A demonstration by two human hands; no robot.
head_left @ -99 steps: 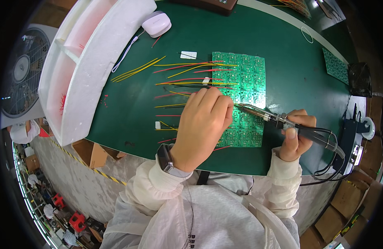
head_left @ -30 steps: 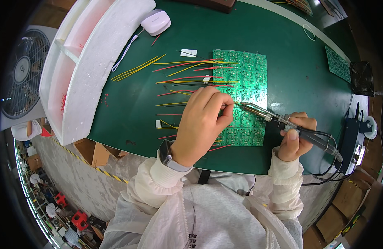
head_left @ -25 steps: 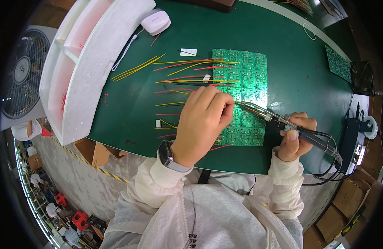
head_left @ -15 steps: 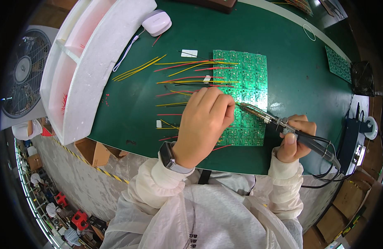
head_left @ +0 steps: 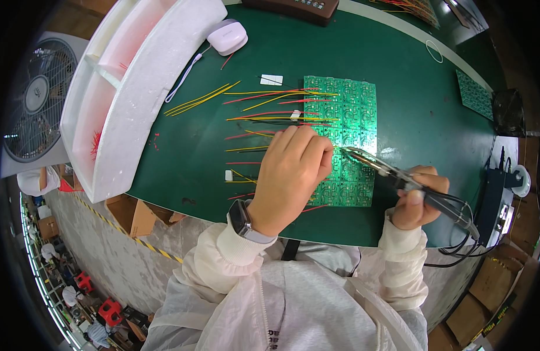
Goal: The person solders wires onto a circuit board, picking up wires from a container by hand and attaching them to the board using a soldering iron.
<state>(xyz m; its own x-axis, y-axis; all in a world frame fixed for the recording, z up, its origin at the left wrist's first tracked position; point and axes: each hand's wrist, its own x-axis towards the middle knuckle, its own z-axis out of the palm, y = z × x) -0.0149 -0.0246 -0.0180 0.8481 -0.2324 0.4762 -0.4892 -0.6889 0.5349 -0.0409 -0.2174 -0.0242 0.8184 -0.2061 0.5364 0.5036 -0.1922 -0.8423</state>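
Note:
A green panel of circuit boards (head_left: 356, 128) lies on the green mat. Red, yellow and black wires (head_left: 264, 119) reach leftward from it across the mat. My left hand (head_left: 293, 167) bends over the panel's left half, thumb and fingers pinched at the board; whatever is in the pinch is hidden behind the knuckles. In my right hand (head_left: 419, 199) is a soldering iron (head_left: 387, 169) with a metal guide along it and a black cable. Its tip points left at the panel, close to my left fingertips; the iron is slightly blurred.
Loose yellow wires (head_left: 203, 98) lie left of the panel, near a white divided foam bin (head_left: 135, 99) and a pale earbud case (head_left: 228, 36) with a strap. A black soldering station (head_left: 499, 193) stands right. A fan (head_left: 39, 96) is at far left, a brown box (head_left: 299, 9) at the back.
The soldering iron's tip has drawn back slightly to the right from my left fingertips. My left hand keeps its pinch at the panel. The whole view has shifted a little.

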